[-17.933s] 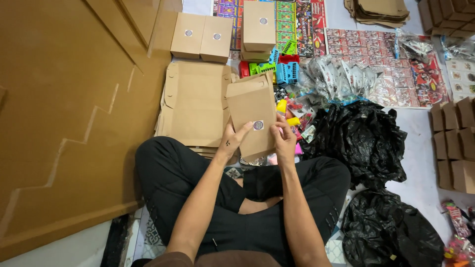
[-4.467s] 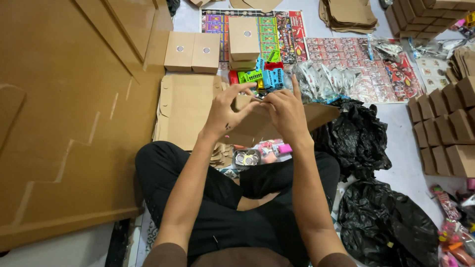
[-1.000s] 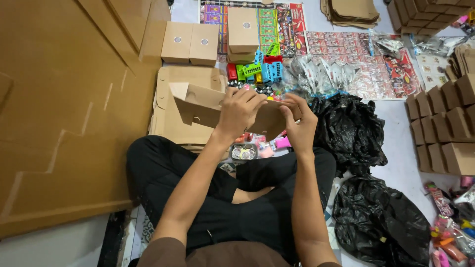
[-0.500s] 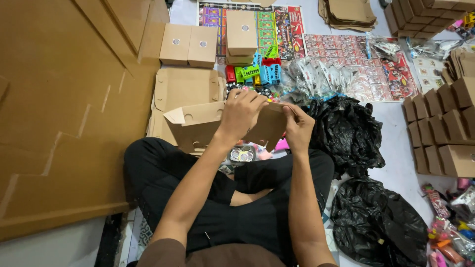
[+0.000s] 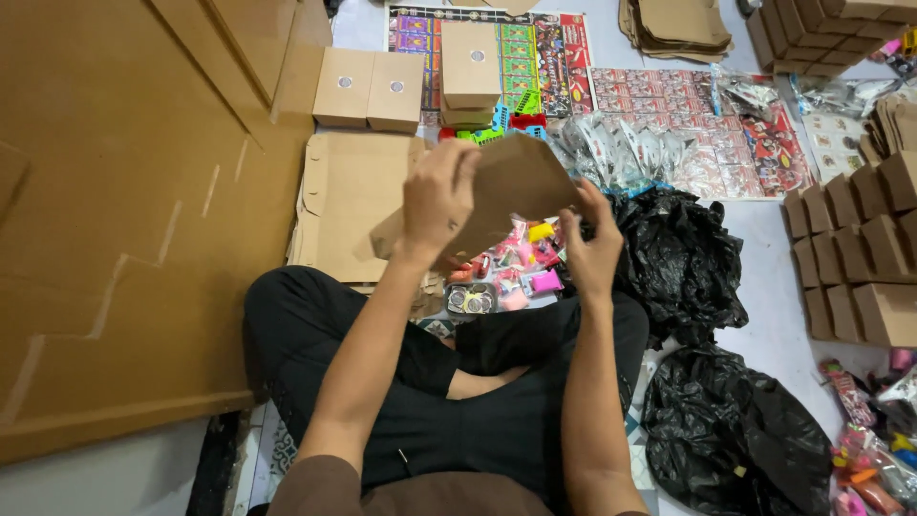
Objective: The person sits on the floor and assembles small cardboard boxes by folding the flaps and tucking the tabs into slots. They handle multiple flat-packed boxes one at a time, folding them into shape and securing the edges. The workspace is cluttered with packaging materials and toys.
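I sit cross-legged on the floor and hold a small brown cardboard box [image 5: 511, 182] tilted up in front of me. My left hand [image 5: 437, 199] grips its left side from above, fingers curled over the edge. My right hand [image 5: 591, 250] holds its right lower side. Below the box lies a pile of small colourful toys and packets [image 5: 511, 272] between my knees. A flat unfolded box blank [image 5: 358, 196] lies on the floor to the left of my hands.
Closed small brown boxes [image 5: 371, 88] stand beyond the blank, another [image 5: 470, 65] on printed sheets. Large cardboard sheets [image 5: 115, 210] cover the left. Black plastic bags [image 5: 683, 263] lie at my right, more boxes [image 5: 864, 258] stacked at the right edge.
The box has been lifted and tipped upward in my hands, from lying wide and level to standing tilted. My left hand shifted to its top edge.
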